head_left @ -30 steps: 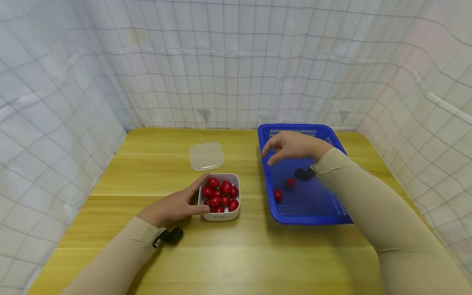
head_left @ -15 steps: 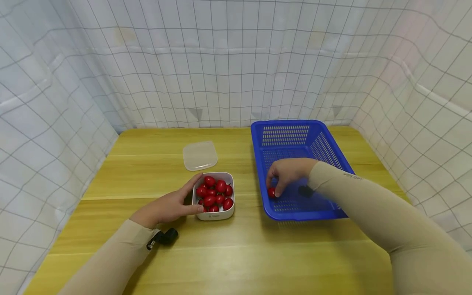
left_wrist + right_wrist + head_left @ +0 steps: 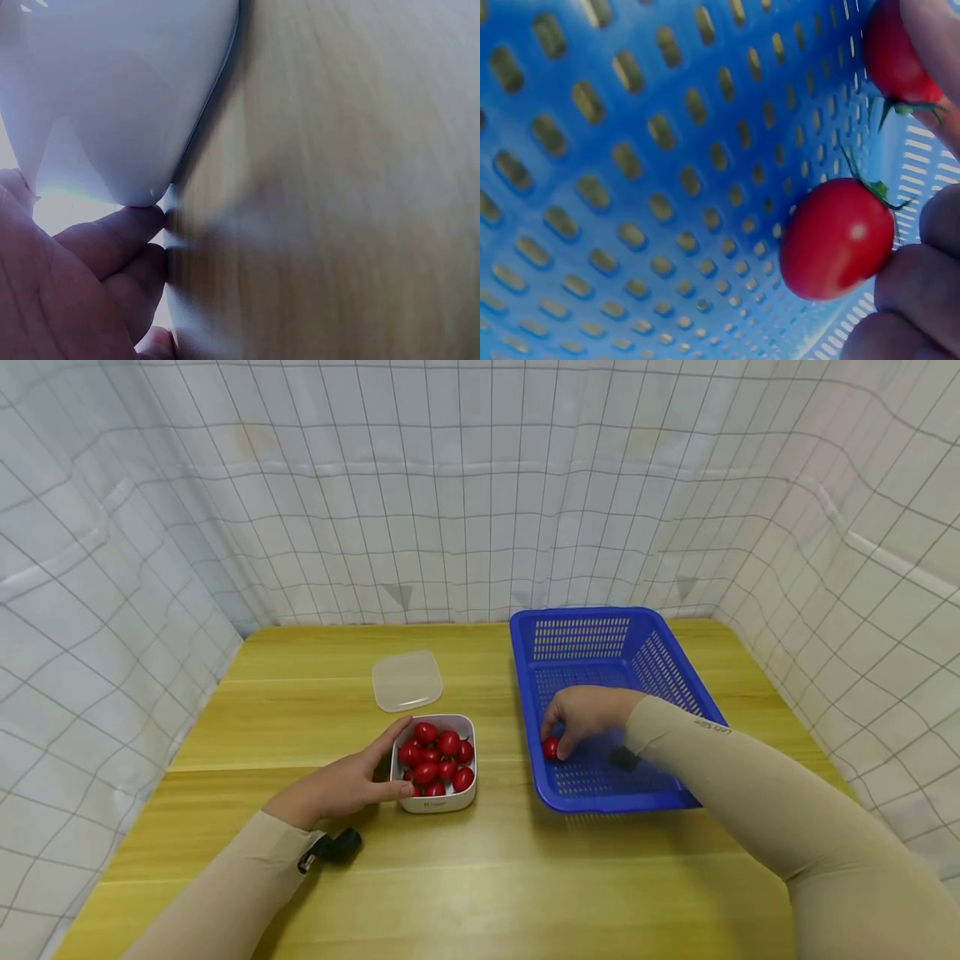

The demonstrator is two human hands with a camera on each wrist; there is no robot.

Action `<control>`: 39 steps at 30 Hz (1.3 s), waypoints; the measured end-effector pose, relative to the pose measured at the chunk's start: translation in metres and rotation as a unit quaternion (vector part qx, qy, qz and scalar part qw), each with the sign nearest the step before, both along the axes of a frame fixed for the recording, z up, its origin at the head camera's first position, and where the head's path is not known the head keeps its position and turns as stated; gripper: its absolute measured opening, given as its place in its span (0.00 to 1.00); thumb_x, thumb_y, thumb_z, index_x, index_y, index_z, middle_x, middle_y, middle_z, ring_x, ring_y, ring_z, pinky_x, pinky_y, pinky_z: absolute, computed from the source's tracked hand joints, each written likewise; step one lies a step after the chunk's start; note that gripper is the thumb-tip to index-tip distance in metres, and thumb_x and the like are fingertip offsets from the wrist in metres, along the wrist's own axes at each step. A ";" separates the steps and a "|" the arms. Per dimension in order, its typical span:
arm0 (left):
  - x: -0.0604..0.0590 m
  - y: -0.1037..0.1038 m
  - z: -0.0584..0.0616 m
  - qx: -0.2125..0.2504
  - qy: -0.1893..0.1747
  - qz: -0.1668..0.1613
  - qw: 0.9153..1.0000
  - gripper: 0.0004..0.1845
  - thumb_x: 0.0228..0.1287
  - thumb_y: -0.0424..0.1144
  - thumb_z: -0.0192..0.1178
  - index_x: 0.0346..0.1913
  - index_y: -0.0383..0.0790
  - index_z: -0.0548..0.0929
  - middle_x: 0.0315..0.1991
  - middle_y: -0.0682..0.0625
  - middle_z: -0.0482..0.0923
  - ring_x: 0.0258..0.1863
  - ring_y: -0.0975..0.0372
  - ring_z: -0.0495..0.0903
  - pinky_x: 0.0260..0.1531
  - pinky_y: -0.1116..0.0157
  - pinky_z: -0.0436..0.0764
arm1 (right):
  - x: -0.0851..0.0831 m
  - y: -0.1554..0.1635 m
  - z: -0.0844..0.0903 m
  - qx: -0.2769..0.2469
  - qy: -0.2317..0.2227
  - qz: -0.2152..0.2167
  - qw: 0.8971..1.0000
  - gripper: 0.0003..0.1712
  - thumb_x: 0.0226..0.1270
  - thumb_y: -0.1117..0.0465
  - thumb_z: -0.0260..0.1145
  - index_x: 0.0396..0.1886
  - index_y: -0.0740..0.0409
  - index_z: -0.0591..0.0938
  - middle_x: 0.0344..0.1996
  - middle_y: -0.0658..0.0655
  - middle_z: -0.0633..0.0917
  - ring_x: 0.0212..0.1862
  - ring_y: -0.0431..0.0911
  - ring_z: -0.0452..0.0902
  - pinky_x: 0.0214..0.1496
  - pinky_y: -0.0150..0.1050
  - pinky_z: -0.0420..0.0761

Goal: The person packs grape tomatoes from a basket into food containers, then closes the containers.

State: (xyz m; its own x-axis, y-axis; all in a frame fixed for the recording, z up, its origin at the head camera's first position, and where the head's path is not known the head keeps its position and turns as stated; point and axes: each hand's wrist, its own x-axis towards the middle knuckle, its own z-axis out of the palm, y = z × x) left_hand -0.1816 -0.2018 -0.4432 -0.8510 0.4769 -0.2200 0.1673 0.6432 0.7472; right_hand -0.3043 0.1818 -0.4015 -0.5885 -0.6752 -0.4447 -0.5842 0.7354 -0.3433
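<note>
My left hand (image 3: 341, 789) holds a white square container (image 3: 438, 805) by its left side, thumb at the front corner and fingers towards the back. Inside it lie several red cherry tomatoes (image 3: 426, 773). Down in the blue basket (image 3: 538, 727), by its left wall, my right hand (image 3: 588, 718) pinches a cherry tomato (image 3: 896, 60) between thumb and fingers. A second cherry tomato (image 3: 836, 240), with a green stem, lies against the curled lower fingers in the right wrist view. The left wrist view shows bent fingers (image 3: 112, 240) touching the container's wall.
A clear, flat lid (image 3: 407, 681) lies on the wooden table (image 3: 465, 893) behind the container. White checked curtains (image 3: 465, 485) surround the table at the back and both sides. The basket's raised rim stands right of the container.
My right hand has come down from above the basket to the tomatoes at its left wall and now pinches one. The left hand stays on the container; the head view has shifted slightly.
</note>
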 end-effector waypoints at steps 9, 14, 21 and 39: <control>0.001 0.001 0.001 -0.007 0.002 0.004 1.000 0.56 0.71 0.57 0.67 0.87 0.55 0.39 0.85 0.33 0.46 0.81 0.32 0.54 0.76 0.33 0.58 | -0.001 0.002 -0.004 -0.008 -0.013 -0.005 1.000 0.14 0.59 0.57 0.82 0.46 0.47 0.92 0.44 0.46 0.91 0.52 0.43 0.83 0.66 0.49 0.79; 0.001 0.001 0.000 -0.008 0.003 0.006 1.000 0.56 0.71 0.57 0.67 0.87 0.55 0.39 0.85 0.33 0.47 0.80 0.32 0.55 0.76 0.33 0.59 | -0.002 0.004 -0.007 -0.010 -0.019 -0.014 1.000 0.15 0.58 0.57 0.82 0.46 0.46 0.92 0.48 0.47 0.91 0.56 0.45 0.83 0.69 0.50 0.79; -0.001 0.000 -0.003 -0.001 -0.005 0.009 1.000 0.56 0.71 0.57 0.67 0.87 0.55 0.38 0.85 0.35 0.45 0.81 0.33 0.53 0.77 0.34 0.57 | -0.003 0.004 -0.009 -0.008 -0.024 -0.018 1.000 0.14 0.60 0.55 0.82 0.46 0.44 0.92 0.45 0.45 0.91 0.58 0.46 0.82 0.72 0.53 0.76; 0.000 0.001 -0.002 0.003 -0.011 0.013 1.000 0.56 0.72 0.57 0.66 0.87 0.55 0.38 0.85 0.35 0.46 0.81 0.34 0.53 0.77 0.34 0.57 | -0.003 0.004 -0.008 -0.001 -0.033 -0.031 0.999 0.14 0.61 0.56 0.81 0.47 0.44 0.92 0.47 0.46 0.90 0.53 0.43 0.82 0.69 0.51 0.78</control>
